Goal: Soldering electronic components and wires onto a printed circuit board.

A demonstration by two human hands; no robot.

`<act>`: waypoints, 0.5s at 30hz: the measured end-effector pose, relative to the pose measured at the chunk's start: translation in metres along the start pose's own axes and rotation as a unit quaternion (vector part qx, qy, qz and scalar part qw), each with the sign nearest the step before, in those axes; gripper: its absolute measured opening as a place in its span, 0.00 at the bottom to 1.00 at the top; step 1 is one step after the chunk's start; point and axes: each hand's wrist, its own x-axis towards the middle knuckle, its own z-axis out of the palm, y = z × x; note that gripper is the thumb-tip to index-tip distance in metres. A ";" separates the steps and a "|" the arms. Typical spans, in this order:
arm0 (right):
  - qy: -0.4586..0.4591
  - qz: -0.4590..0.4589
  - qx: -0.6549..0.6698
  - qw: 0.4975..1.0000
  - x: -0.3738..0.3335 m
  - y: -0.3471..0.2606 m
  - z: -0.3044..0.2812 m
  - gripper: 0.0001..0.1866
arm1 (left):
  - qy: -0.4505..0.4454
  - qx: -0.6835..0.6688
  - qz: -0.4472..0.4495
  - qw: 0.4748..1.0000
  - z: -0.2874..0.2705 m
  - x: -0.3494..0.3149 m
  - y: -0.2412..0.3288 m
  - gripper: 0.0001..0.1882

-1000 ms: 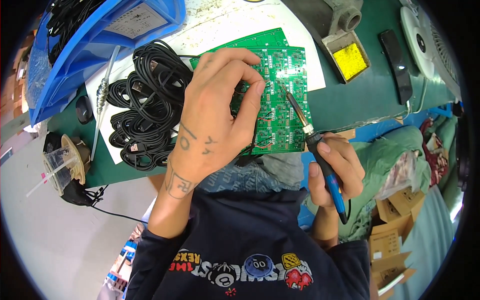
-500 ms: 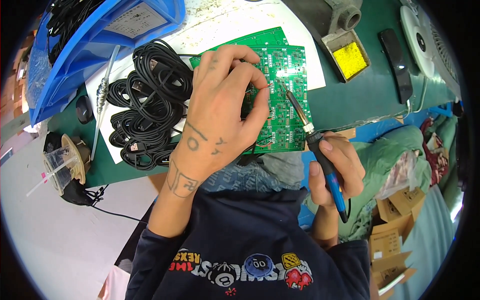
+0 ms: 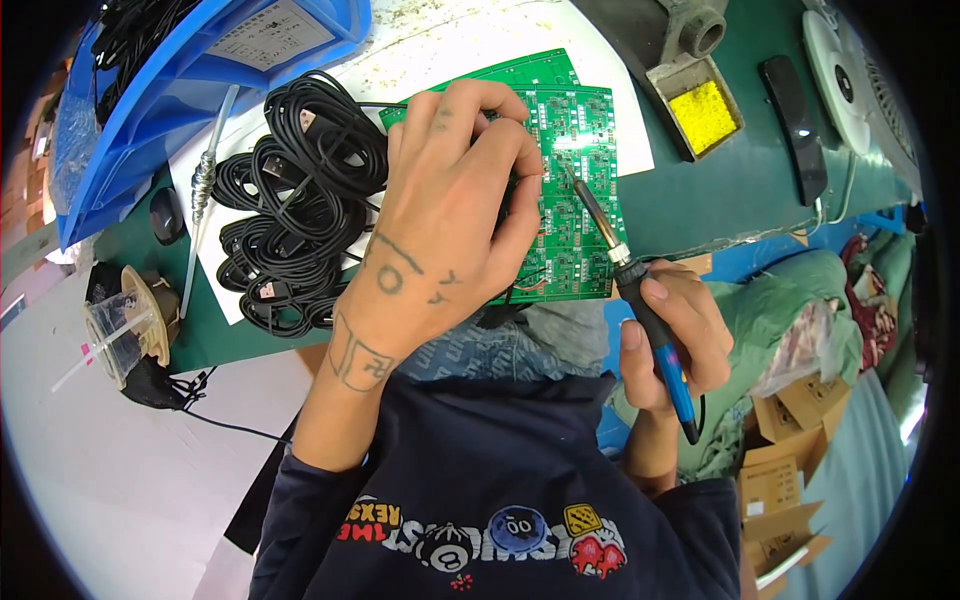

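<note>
My left hand [image 3: 435,215] lies over the left part of a green circuit board panel [image 3: 575,235], its fingers curled and pinched together. A thin wire showed at those fingertips a moment ago; now the fingers mostly hide it. In my right hand [image 3: 690,335] is a soldering iron [image 3: 600,220] with a blue and black handle, gripped like a pen. Its tip points up and left, over the board's middle, just right of my left fingertips; contact cannot be made out. Reddish wires show at the board's lower edge. Another green board [image 3: 530,70] sticks out behind the panel.
Coiled black cables [image 3: 300,210] pile up left of the boards, beside a rod wound with silvery wire [image 3: 205,185]. A blue bin [image 3: 190,110] stands far left. At right are an iron stand's tray with yellow sponge [image 3: 703,120], a long black object [image 3: 792,130] and a white fan [image 3: 845,85].
My left fingers have shifted slightly right and closed in, covering the reddish wire end. The boards have moved up a little. The soldering iron stays nearly in place.
</note>
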 end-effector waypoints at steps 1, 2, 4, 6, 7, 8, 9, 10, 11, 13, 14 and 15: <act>-0.002 -0.001 0.001 1.000 0.000 0.000 0.000 0.18 | -0.006 0.001 0.004 1.000 -0.001 0.001 -0.001 0.05; -0.004 -0.002 0.003 1.000 0.000 0.000 0.000 0.18 | -0.011 0.003 0.008 1.000 -0.002 0.002 -0.002 0.05; -0.008 -0.005 0.005 1.000 0.000 0.000 0.000 0.18 | -0.023 0.006 0.015 1.000 -0.004 0.005 -0.003 0.05; -0.010 -0.003 0.006 1.000 0.001 0.000 0.001 0.17 | -0.028 0.012 0.014 0.999 -0.006 0.007 -0.001 0.05; -0.013 -0.001 0.005 1.000 0.001 -0.001 0.001 0.17 | -0.034 0.017 0.013 0.999 -0.007 0.008 -0.001 0.05; -0.016 0.002 0.005 1.000 0.002 -0.002 0.001 0.17 | -0.040 0.022 0.013 0.999 -0.007 0.009 0.000 0.05; -0.018 0.004 0.004 1.000 0.002 -0.002 0.001 0.17 | -0.047 0.027 0.012 0.998 -0.008 0.010 0.000 0.04; -0.018 0.004 0.004 1.000 0.003 -0.003 0.001 0.17 | -0.047 0.027 0.012 0.998 -0.008 0.010 0.001 0.04; -0.025 0.006 -0.001 1.000 0.003 -0.004 0.001 0.17 | -0.046 0.029 0.012 0.998 -0.008 0.011 0.001 0.04; -0.040 0.009 -0.012 0.999 0.004 -0.005 0.000 0.17 | -0.046 0.032 0.013 0.998 -0.009 0.012 0.002 0.04; -0.047 0.010 -0.018 0.999 0.005 -0.006 0.000 0.17 | -0.046 0.033 0.013 0.998 -0.009 0.012 0.002 0.04; -0.047 0.011 -0.018 0.999 0.005 -0.006 0.000 0.17 | -0.047 0.033 0.013 0.998 -0.008 0.012 0.002 0.04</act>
